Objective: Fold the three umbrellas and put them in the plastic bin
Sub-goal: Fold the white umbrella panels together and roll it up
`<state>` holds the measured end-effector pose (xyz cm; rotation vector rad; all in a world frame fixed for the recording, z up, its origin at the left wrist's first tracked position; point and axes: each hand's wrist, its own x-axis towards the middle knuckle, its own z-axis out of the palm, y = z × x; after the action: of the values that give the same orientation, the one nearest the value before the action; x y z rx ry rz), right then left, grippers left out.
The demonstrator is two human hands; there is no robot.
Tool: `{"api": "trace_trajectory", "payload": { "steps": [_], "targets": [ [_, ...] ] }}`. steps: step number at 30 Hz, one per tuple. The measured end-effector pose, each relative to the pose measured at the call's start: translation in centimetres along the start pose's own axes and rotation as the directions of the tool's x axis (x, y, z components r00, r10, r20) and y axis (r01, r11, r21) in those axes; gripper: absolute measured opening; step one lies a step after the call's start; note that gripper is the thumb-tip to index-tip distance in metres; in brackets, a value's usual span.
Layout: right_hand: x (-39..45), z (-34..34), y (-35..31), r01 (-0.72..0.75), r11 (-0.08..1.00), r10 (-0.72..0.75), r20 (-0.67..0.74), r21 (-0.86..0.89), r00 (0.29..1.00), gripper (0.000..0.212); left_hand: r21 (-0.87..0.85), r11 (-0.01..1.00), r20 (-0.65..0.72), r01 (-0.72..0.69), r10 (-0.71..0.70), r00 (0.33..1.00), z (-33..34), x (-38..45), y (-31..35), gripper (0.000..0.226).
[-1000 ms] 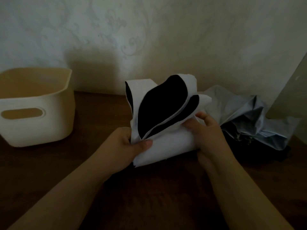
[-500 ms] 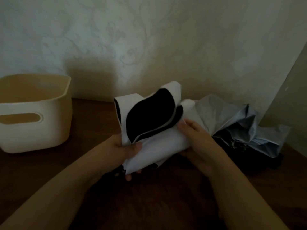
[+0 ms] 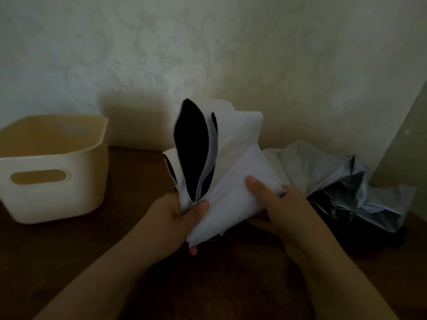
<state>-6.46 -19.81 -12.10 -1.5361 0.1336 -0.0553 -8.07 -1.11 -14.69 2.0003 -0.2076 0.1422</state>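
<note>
A white umbrella with a black inner lining stands nearly upright over the middle of the wooden table. My left hand is clenched around its lower part, thumb on the front of the fabric. My right hand wraps the white canopy from the right, thumb pressed flat on it. A cream plastic bin with a slot handle sits at the left, nothing visible inside. A crumpled pale blue-grey umbrella lies on the table at the right, near the wall. A third umbrella cannot be made out.
The dark wooden table runs up to a patterned wall behind. A pale upright panel stands at the far right edge. A dark shape lies beneath the blue-grey umbrella.
The white umbrella has turned from tilted to nearly upright. Its white fabric has been wrapped further round, so less black lining shows. My right hand has slid round onto the canopy.
</note>
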Motion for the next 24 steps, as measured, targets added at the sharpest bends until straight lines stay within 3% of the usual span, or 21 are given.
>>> {"api": "trace_trajectory", "payload": {
  "steps": [2,4,7,9,12,15,18,20,24],
  "targets": [
    [-0.1,-0.3,-0.3,-0.014,0.999,0.010,0.069,0.048,0.998,0.058,0.030,0.999,-0.021,-0.026,0.026,0.999,-0.2,0.0,-0.2,0.077],
    [0.0,-0.7,-0.5,-0.026,0.992,0.015,0.094,0.122,0.995,0.081,0.044,0.999,0.023,-0.032,0.031,0.999,-0.4,-0.1,-0.3,0.090],
    [-0.1,-1.1,-0.7,0.046,0.993,-0.052,0.051,0.107,0.997,0.105,0.021,0.999,0.127,-0.041,0.038,0.991,-0.3,-0.5,-0.3,0.087],
    [-0.1,-1.2,-0.7,0.101,0.993,-0.106,0.074,0.065,0.992,0.093,0.021,0.999,0.145,-0.044,0.041,0.989,-0.1,-0.6,-0.1,0.075],
    [0.0,-1.0,-0.5,0.118,0.991,-0.123,0.077,0.062,0.989,0.058,0.005,1.000,0.180,-0.008,0.007,0.984,-0.2,-0.4,-0.3,0.060],
    [0.2,-0.7,0.1,0.201,0.969,-0.205,0.014,0.142,0.979,0.033,-0.078,0.990,0.334,0.117,-0.084,0.939,-0.7,-0.2,-0.2,0.054],
    [-0.1,-0.3,0.2,0.275,0.941,-0.280,-0.004,0.197,0.960,0.037,-0.099,0.959,0.462,0.264,-0.191,0.866,-1.2,-0.2,-0.1,0.065],
    [-0.1,-0.3,0.3,0.300,0.923,-0.309,-0.003,0.239,0.951,0.040,-0.115,0.944,0.458,0.310,-0.226,0.860,-1.2,-0.4,0.2,0.055],
    [0.3,-0.5,0.3,0.238,0.927,-0.256,0.026,0.290,0.966,0.049,-0.094,0.986,0.349,0.136,-0.095,0.932,-0.5,-0.5,0.5,0.046]
  ]
}}
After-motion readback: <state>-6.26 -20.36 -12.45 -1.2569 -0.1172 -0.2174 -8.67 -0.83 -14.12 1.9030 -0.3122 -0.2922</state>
